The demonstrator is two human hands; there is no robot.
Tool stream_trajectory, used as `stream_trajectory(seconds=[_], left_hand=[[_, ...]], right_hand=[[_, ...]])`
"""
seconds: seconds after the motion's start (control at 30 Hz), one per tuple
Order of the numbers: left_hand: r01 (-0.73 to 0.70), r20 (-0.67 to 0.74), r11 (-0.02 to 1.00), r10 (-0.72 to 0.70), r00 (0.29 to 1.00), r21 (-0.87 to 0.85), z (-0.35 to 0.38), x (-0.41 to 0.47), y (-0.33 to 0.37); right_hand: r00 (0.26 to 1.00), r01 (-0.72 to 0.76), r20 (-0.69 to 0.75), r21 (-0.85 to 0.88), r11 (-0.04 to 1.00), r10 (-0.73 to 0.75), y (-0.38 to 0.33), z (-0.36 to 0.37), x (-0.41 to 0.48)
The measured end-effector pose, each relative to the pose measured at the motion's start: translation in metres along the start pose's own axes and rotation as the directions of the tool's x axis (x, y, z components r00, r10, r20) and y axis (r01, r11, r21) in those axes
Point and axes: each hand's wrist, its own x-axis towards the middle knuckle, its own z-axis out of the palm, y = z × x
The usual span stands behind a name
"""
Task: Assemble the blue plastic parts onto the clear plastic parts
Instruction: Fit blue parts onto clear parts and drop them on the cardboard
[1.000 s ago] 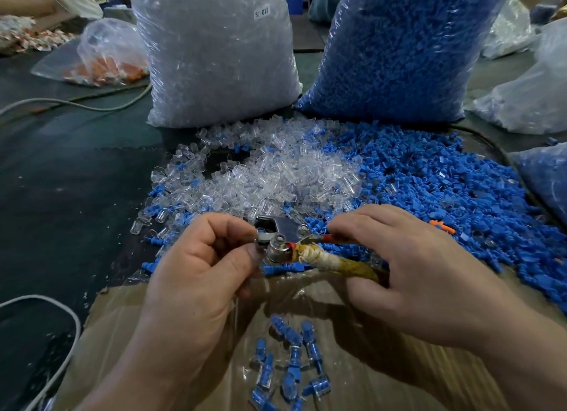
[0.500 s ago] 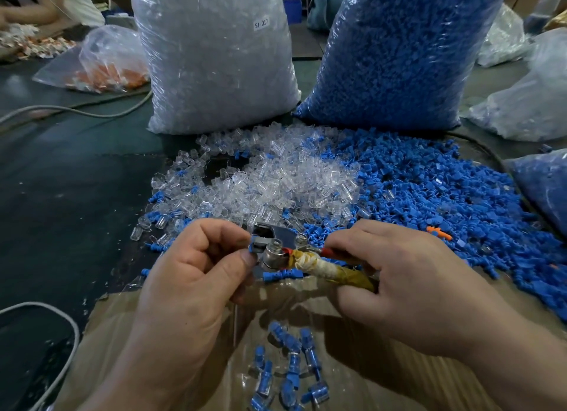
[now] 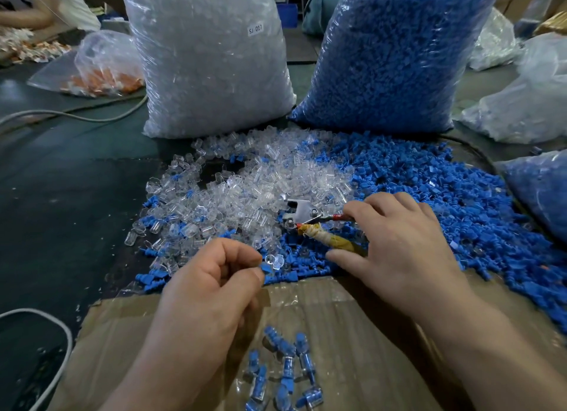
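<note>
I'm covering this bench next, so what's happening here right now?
A person is joining blue parts to clear ones. The left hand pinches a blue part beside the clear pile; the right hand holds a tape-handled tool over the blue pile. Several joined pieces lie on the cardboard in front.

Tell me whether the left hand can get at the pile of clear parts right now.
Likely yes: the pile of clear parts lies just ahead of the left hand with nothing between them, though its fingertips pinch a blue part.
</note>
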Motion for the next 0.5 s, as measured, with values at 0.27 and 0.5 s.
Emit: stream_trajectory(seconds=[0.27, 0.5], left_hand=[[-0.09, -0.052, 0.989, 0.097, 0.994, 0.119, 0.007, -0.002, -0.008], [-0.194, -0.054, 0.967, 0.205, 0.977, 0.167, 0.01, -0.01, -0.006]], right_hand=[[0.923, 0.327, -0.266, 0.16, 0.931, -0.278, -0.043, -0.007, -0.026], [0.892, 0.428, -0.228, 0.151, 0.891, -0.39, -0.051, -0.005, -0.032]])
